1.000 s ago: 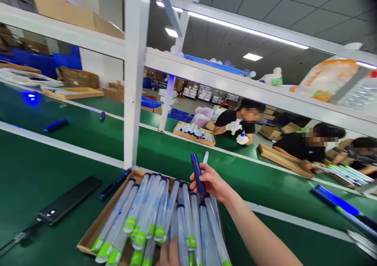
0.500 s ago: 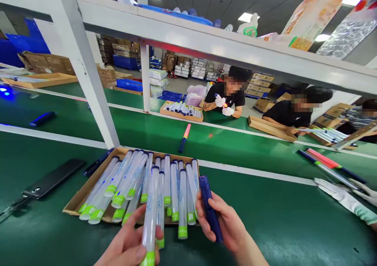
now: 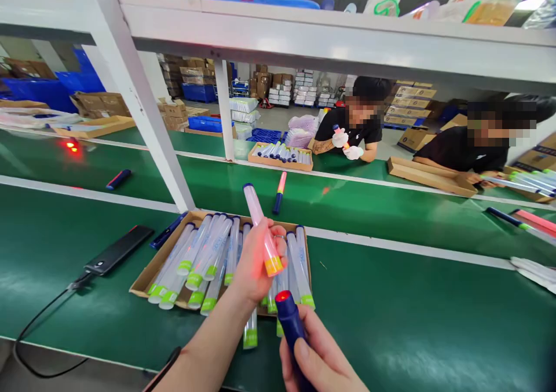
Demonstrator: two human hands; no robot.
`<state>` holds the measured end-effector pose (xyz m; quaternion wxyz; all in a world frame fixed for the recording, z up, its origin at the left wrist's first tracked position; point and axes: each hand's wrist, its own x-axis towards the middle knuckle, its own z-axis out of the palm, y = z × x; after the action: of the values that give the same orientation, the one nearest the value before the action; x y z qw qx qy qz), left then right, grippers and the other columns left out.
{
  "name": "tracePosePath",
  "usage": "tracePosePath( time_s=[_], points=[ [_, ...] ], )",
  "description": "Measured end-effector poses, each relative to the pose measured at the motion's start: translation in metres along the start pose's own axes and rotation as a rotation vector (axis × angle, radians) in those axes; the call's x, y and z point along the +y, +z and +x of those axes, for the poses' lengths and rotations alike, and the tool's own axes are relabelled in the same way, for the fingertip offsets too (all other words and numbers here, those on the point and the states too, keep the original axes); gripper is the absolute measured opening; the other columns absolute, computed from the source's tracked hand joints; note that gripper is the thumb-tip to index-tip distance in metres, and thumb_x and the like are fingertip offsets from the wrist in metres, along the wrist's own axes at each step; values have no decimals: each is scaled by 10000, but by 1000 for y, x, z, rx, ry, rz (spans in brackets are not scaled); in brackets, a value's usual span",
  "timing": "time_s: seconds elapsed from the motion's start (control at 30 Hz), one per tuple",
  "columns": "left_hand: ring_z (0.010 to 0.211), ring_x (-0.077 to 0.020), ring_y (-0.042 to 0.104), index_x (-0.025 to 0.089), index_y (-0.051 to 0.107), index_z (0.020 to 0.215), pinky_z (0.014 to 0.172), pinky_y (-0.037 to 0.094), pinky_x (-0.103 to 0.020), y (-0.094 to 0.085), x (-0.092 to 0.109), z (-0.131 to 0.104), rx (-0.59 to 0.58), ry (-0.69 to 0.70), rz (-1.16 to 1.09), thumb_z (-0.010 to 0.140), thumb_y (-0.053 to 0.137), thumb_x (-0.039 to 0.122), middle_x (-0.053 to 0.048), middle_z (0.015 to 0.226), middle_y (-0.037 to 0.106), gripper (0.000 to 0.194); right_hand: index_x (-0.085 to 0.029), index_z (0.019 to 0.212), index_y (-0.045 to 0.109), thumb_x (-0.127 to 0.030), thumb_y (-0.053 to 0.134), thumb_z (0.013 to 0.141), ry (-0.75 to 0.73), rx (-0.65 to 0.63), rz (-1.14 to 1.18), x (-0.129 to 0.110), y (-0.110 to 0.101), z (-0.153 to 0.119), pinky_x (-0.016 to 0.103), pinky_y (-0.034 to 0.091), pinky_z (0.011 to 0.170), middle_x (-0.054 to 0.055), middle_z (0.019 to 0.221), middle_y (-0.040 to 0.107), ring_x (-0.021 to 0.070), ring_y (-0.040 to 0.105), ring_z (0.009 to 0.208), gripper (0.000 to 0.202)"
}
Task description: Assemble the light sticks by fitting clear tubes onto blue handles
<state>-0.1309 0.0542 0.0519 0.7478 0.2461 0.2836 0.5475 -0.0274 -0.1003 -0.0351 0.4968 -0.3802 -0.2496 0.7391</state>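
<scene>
My left hand (image 3: 253,259) is closed around a clear plastic tube (image 3: 257,209) with a dark blue cap at its far end. The tube tilts over the cardboard tray, and its band and body look pinkish and orange in red light. My right hand (image 3: 319,354), nearer to me, grips a dark blue flashlight-like handle (image 3: 289,319) whose upper end glows red. A small gap separates the handle's lit end from the tube's banded end. Under my left hand, the shallow cardboard tray (image 3: 141,282) holds several clear tubes (image 3: 208,247) with green bands.
A black power-bank-like device (image 3: 119,250) with a cable lies left of the tray, near a dark blue handle (image 3: 168,231). Beyond, a light stick (image 3: 280,192) lies on the green belt (image 3: 369,207). A white post (image 3: 147,114) rises behind the tray. Co-workers (image 3: 347,123) sit opposite.
My left hand has lifted the tube up and forward, its banded end now towards the handle. My right hand has moved down; the handle's end now glows red. The view has swung left.
</scene>
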Motion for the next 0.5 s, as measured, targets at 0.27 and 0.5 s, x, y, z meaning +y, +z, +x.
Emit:
tracePosePath(
  time_s=[0.27, 0.5],
  points=[
    [613, -90, 578, 221, 559, 1082, 517, 558, -198, 10, -23, -13, 41, -19, 55, 878, 828, 503, 10, 895, 670, 440, -228, 1365, 559, -821, 853, 728, -3, 259, -53, -12, 8, 3, 181, 440, 388, -9, 765, 689, 115, 573, 507, 918],
    [685, -121, 617, 141, 629, 934, 583, 601, -242, 5, -15, 1, -40, -34, -47, 812, 860, 485, -39, 872, 661, 433, -215, 1462, 482, -804, 888, 694, 59, 353, 11, -16, 8, -5, 197, 427, 364, 40, 827, 749, 125, 582, 473, 1050]
  ],
)
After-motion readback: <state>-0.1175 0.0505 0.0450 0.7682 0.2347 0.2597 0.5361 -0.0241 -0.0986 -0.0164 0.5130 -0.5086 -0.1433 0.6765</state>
